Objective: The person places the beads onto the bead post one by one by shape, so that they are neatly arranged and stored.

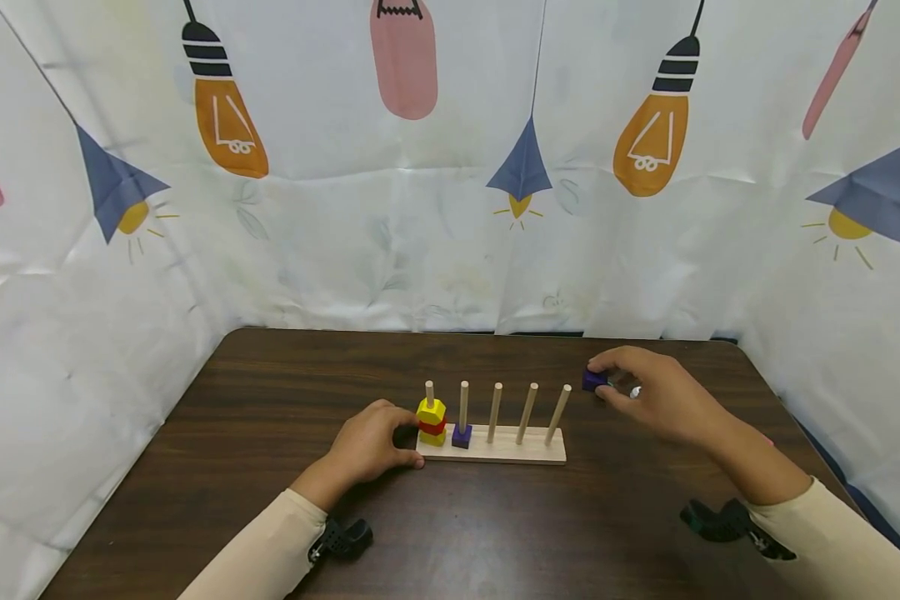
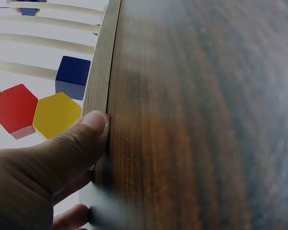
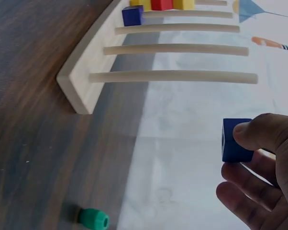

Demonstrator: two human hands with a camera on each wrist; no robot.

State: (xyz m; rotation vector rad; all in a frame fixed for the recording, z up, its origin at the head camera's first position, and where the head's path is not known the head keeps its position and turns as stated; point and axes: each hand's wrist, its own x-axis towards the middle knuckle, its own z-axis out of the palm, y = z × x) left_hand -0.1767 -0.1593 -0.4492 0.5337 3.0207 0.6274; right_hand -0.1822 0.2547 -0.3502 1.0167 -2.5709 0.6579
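Observation:
A pale wooden peg board with several upright pegs stands on the table. My left hand holds its left end, thumb along the front edge. Yellow, red and yellow hexagonal beads are stacked on the leftmost peg. Around the second peg sits a purple-blue cube bead, down at the base; the other pegs are bare. Off to the board's right, my right hand pinches another purple-blue cube bead between thumb and fingers, raised to about the height of the peg tops.
A green bead lies on the dark wooden table, on the right side. Near my right fingers a small white item shows, partly hidden. White printed cloth hangs behind the table and at both sides.

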